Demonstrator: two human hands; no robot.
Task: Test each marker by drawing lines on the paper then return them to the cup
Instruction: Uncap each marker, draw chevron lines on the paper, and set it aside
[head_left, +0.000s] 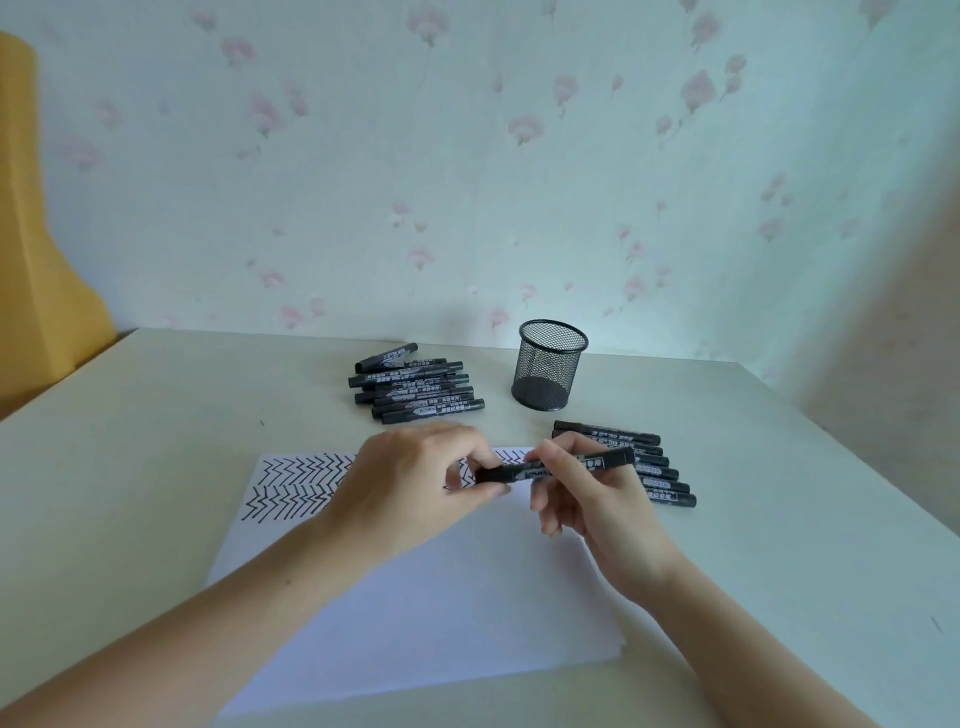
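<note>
Both hands hold one black marker (524, 472) level above the white paper (415, 597). My left hand (410, 483) pinches its left end, where the cap is. My right hand (587, 499) grips the barrel, whose other end sticks out to the right. Black zigzag lines (298, 483) cover the paper's top left part. The black mesh cup (550, 366) stands upright behind the paper; I see no marker in it. One pile of black markers (415, 389) lies left of the cup, another pile of markers (654, 467) lies to the right, behind my right hand.
The pale table (156, 441) meets a flowered wall at the back. A yellow chair back (36, 234) stands at the far left. The table's right edge runs diagonally at the right.
</note>
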